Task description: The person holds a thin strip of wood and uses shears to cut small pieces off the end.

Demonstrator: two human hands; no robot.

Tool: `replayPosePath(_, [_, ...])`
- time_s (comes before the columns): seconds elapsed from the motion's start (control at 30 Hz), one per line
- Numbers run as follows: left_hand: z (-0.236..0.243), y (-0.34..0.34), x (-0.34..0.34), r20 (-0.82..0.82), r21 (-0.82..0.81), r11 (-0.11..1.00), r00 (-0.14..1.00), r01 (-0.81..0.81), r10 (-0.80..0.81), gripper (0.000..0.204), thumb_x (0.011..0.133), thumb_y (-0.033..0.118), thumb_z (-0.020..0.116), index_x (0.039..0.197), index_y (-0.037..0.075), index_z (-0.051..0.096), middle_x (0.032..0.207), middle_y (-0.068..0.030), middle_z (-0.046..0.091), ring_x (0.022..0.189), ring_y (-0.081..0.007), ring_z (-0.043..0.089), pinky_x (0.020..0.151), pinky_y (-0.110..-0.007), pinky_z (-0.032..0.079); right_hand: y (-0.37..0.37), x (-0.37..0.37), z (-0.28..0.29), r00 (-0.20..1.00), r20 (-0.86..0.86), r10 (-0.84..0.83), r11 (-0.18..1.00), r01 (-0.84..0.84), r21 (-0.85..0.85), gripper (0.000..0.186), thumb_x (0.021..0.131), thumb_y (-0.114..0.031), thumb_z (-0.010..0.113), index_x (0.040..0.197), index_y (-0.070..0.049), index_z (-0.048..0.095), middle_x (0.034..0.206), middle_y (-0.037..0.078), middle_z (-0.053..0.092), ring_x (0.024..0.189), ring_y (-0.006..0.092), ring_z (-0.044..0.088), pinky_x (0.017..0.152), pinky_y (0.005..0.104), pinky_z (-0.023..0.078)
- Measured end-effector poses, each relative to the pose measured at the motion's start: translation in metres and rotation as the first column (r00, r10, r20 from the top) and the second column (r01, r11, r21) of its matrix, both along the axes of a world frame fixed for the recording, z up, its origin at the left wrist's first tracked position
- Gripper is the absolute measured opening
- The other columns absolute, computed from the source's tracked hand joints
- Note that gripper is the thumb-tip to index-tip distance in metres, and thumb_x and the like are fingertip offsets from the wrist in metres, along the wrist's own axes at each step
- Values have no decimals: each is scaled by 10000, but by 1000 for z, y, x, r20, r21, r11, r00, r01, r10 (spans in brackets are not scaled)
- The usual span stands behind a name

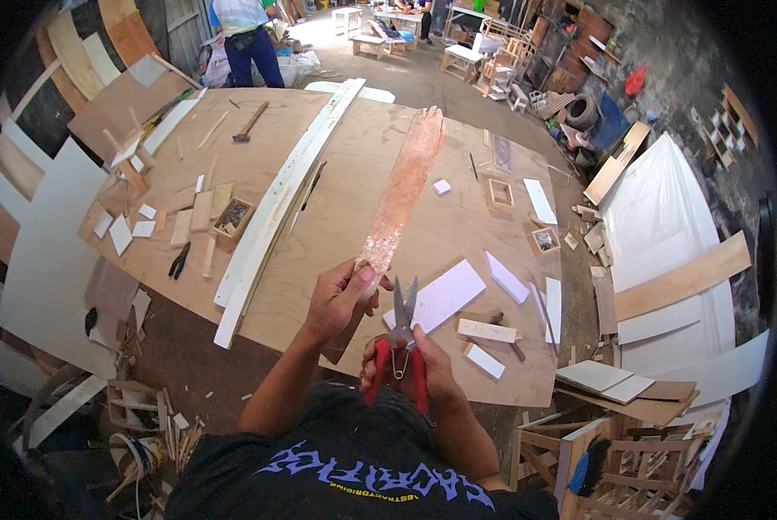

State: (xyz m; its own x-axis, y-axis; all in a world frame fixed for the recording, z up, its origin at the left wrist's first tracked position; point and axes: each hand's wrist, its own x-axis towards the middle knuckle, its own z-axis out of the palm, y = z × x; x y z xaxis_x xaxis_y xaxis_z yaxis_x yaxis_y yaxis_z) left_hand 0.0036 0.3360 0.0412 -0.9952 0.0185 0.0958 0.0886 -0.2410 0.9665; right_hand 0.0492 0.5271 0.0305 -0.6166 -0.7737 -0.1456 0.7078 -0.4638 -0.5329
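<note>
Our left hand [338,299] grips the long, flat copper-coloured strip [412,173], our right hand [438,368] holds spread red-handled metal shears [401,333]; apparently preparing to cut, we must align the blades.

Left hand [338,296] beyond right hand [439,367]

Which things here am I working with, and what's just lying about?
Seemingly in use:
copper-coloured strip, near end in left hand
red-handled snips, open, in right hand

Seemingly just lying about:
hammer
black pliers
long white board
white rectangular panel
</note>
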Motion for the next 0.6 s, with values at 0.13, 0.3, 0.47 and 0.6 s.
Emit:
replayPosePath(0.13, [-3, 36, -1, 19, -35, 999, 999, 29, -28, 299, 1041, 252, 545, 1050, -26, 655, 827, -49, 665, 667, -89, 587, 586, -264, 504, 27, -7, 6, 994, 4, 106, 994, -106, -24, 752, 1048, -579, 234, 1194, 72, 581, 981, 190, 697, 912, 337, 692, 893, 465, 533])
replayPosePath(0.3, [-4, 79, 4, 35, -44, 998, 999, -34, 36, 303, 1036, 270, 567, 1033, -22, 651, 778, -26, 636, 642, -92, 572, 579, -262, 493, 60, -11, 6, 996, 30, 84, 996, -84, -1, 744, 1039, -606, 269, 1131, 51, 606, 888, 151, 681, 852, 306, 684, 839, 438, 543])
replayPosePath(0.47, [-13, 118, 4, -52, -25, 990, 989, -141, 140, 325, 1036, 297, 580, 1023, -18, 658, 796, -34, 662, 668, -89, 597, 592, -256, 497, 87, -11, -8, 996, 49, 73, 995, -76, 67, 717, 1022, -639, 322, 1016, 11, 625, 737, 83, 615, 708, 241, 633, 687, 372, 521])
replayPosePath(0.6, [-23, 136, 11, 33, -34, 986, 986, -163, 164, 325, 1031, 296, 593, 1025, -21, 663, 844, -66, 696, 711, -96, 635, 609, -254, 512, 111, -16, -23, 990, 95, 108, 989, -117, 89, 686, 1025, -627, 336, 972, -5, 622, 674, 57, 587, 589, 215, 594, 546, 342, 485])
